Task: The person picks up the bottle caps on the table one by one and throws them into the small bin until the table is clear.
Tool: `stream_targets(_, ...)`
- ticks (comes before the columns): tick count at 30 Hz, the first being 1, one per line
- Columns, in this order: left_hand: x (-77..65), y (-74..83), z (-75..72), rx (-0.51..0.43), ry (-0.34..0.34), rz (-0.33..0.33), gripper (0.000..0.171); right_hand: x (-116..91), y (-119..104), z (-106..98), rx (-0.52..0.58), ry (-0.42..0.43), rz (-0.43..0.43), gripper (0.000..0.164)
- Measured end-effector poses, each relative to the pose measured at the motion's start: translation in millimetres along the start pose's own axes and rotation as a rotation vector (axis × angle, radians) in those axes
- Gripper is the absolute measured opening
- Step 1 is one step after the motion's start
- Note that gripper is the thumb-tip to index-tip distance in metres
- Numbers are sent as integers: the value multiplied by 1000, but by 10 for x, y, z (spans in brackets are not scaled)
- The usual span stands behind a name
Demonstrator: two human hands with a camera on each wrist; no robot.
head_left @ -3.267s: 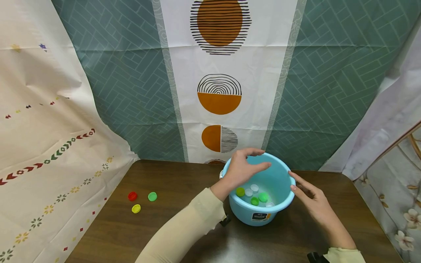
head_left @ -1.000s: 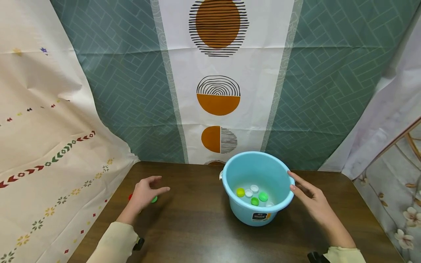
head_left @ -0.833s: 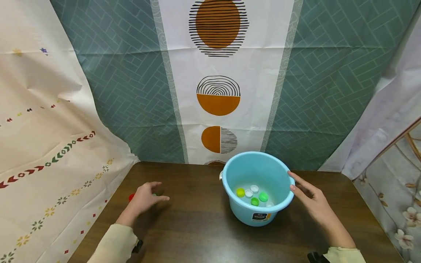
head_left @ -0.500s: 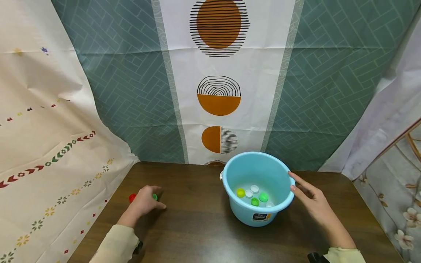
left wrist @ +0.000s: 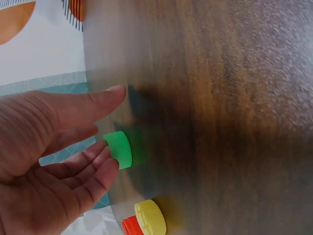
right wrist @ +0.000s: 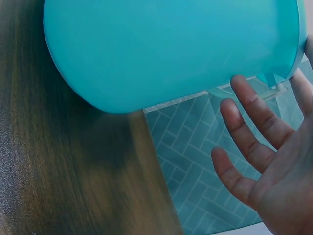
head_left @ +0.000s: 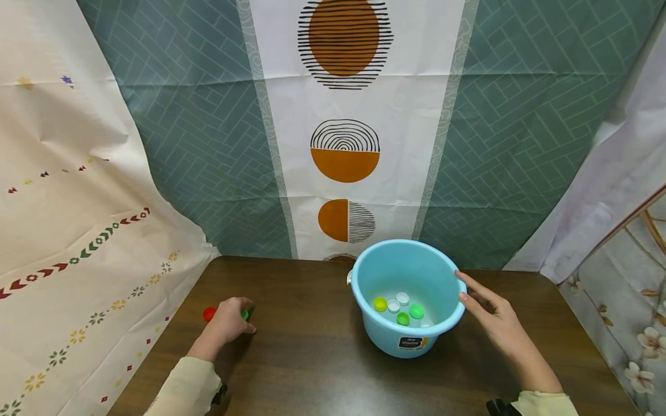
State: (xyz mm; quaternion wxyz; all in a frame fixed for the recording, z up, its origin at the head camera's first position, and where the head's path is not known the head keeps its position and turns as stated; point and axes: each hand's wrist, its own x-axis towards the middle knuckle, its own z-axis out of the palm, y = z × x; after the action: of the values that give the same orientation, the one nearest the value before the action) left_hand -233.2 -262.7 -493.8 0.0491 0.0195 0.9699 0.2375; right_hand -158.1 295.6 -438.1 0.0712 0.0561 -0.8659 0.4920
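Observation:
My left hand (head_left: 229,320) is low over the table's left side, at a green bottle cap (head_left: 245,315). In the left wrist view its fingertips touch the green cap's edge, while the thumb stands apart from it. A red bottle cap (head_left: 209,314) lies just left of the hand. A yellow bottle cap (left wrist: 150,218) overlaps the red one in the left wrist view; the hand hides it in the head view. My right hand (head_left: 494,315) rests its thumb and fingertip on the rim of a light blue bucket (head_left: 382,332), other fingers loosely extended.
Inside the bucket lie several caps: a yellow cap (head_left: 380,304), a white cap (head_left: 402,298), a green cap (head_left: 416,311) and others. The brown wooden table (head_left: 302,358) ends at a patterned cloth backdrop (head_left: 234,190). A cream cloth (head_left: 104,277) hangs on the left.
My left hand has left the bucket, moved left to the loose caps and lowered to the green one, its fingers drawing closer to it. The right hand stays at the rim.

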Motion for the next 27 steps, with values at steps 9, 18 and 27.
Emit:
stream_targets(9, -27, -69, -14, 51, 101, -16, 48, -17, 7, 4, -6, -12, 2, 46)
stream_targets(18, -28, -107, 27, 110, 36, -79, 51, -28, -3, 3, 8, -14, 3, 46)
stream_targets(27, -2, -55, 52, 99, 35, -100, 44, -9, -3, -10, 4, -14, 9, 46)
